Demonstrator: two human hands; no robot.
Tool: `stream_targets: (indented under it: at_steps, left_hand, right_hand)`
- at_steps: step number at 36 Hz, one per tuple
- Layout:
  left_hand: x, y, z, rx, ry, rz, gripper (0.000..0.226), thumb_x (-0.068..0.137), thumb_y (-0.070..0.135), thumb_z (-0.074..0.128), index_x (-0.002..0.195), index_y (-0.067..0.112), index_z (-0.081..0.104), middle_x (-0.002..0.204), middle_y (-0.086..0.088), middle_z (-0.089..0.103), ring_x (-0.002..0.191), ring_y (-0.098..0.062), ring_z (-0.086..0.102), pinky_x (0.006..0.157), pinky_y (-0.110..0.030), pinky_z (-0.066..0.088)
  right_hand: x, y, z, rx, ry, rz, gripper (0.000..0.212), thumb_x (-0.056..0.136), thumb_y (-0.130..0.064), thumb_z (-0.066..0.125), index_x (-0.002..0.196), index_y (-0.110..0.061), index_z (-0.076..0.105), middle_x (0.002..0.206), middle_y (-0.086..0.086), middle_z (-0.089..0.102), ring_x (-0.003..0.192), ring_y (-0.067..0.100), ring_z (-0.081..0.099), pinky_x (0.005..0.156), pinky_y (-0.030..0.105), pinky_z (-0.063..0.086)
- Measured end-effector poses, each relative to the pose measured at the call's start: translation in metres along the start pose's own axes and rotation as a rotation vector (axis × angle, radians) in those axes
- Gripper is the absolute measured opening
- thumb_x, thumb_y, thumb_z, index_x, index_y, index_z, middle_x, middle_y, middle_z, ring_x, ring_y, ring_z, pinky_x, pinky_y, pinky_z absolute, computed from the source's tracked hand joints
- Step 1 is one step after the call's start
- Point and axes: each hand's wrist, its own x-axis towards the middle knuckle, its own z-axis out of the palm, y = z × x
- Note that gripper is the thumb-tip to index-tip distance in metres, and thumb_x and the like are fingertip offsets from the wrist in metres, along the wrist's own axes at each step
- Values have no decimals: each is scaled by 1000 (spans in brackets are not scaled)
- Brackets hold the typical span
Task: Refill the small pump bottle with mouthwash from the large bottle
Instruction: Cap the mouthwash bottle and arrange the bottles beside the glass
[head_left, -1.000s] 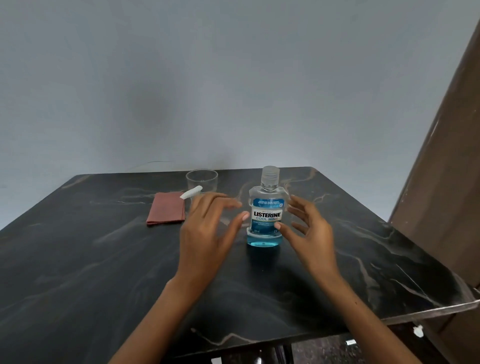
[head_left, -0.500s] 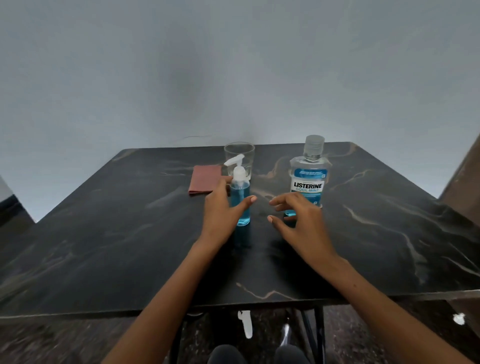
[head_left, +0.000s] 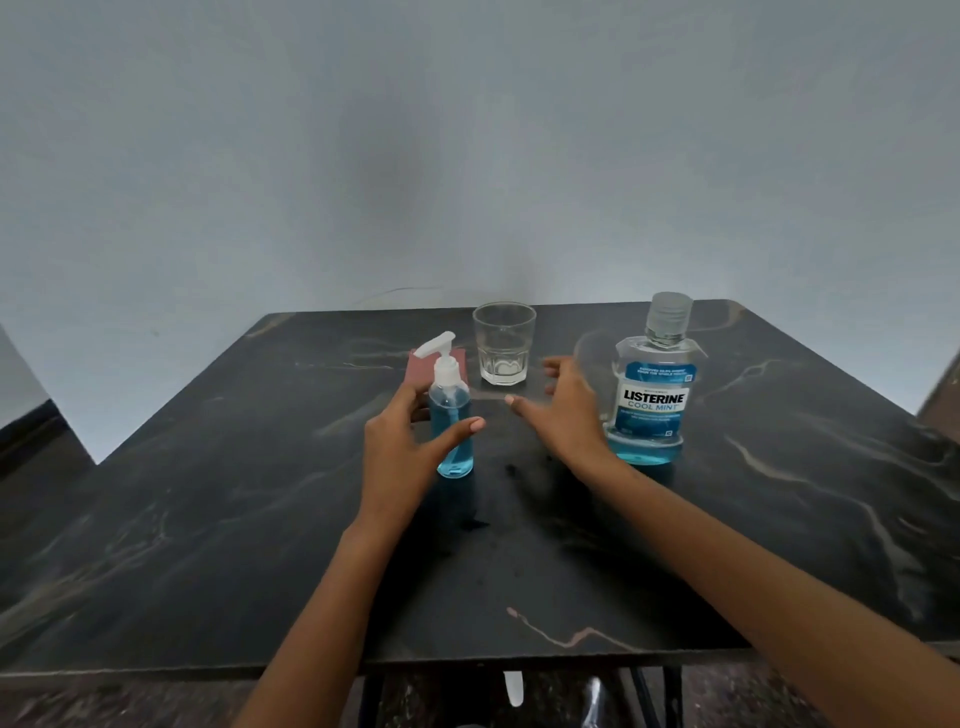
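Head view: left hand (head_left: 400, 452) grip now cupping pump bottle (head_left: 453, 415) (contact unclear); right hand (head_left: 563, 410) lifted, open.

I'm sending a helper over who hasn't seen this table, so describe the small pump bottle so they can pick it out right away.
On the dark marbled table, look left of the clear drinking glass near the far edge. The small pump bottle stands there with the left hand around it. Unlike the Listerine bottle, it is slim, unlabelled, and has a white pump.
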Motion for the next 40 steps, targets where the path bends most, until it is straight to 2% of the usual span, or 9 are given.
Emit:
stream_targets:
  at_steps: [2,6,11,21,25,29,32,36,40]
  left_hand:
    - [0,1,-1,-17,-4,10,72,65,50,73,123,11,60,108,7,68,92,4,61,76,-2,44]
    - [-3,2,-2,-16,-8,9,70,67,49,69,123,8,59,112,5,66,93,-3,61,79,-3,45]
    - [-5,0,-3,-49,11,-13,61,68,47,70,117,12,60,115,1,68,101,-10,64,86,-19,53]
    - [-4,-3,-2,-72,1,16,52,67,52,68,110,26,56,109,13,64,98,5,61,81,-7,49]
    - [-4,-5,-2,-82,5,19,50,67,49,69,109,26,57,107,14,65,98,2,62,81,-5,48]
    - [-4,-6,-1,-88,5,20,48,67,49,70,108,28,57,104,18,64,96,3,62,80,-5,48]
    - [-4,-7,-1,-87,5,22,46,69,45,71,109,26,58,104,14,66,95,-2,64,78,-5,48]
    - [-5,-8,-1,-95,7,18,45,69,43,72,108,24,58,106,8,67,97,-5,65,79,-8,50]
    - [-6,-8,-1,-92,12,-4,47,70,42,73,110,22,60,108,7,68,97,-5,64,80,-17,51]
  right_hand:
    - [18,1,11,-2,44,23,72,72,-27,80,128,-6,40,131,13,49,120,26,48,99,35,42]
    - [47,4,30,26,114,88,89,65,-29,84,133,-6,33,136,14,45,122,30,47,97,34,40]
    - [68,5,48,86,122,147,105,56,-32,89,136,-10,26,134,14,49,121,31,50,94,38,44]
    - [78,5,60,15,151,105,80,62,-35,85,121,-9,38,122,12,58,110,29,57,83,31,45]
    - [63,8,51,-12,115,68,77,64,-37,84,119,-10,37,121,12,58,108,27,58,78,27,42]
    - [34,7,34,-19,53,29,75,65,-36,83,117,-11,36,117,9,57,102,22,56,80,28,46]
    - [8,4,17,-23,5,19,77,64,-35,85,119,-10,37,119,10,58,106,23,56,85,29,46]
    - [-26,0,-11,38,-77,38,82,61,-33,87,123,-13,37,123,6,57,107,17,55,85,23,42]
    - [-53,-3,-33,82,-130,31,83,59,-31,88,123,-17,37,113,-6,54,101,5,50,84,16,38]
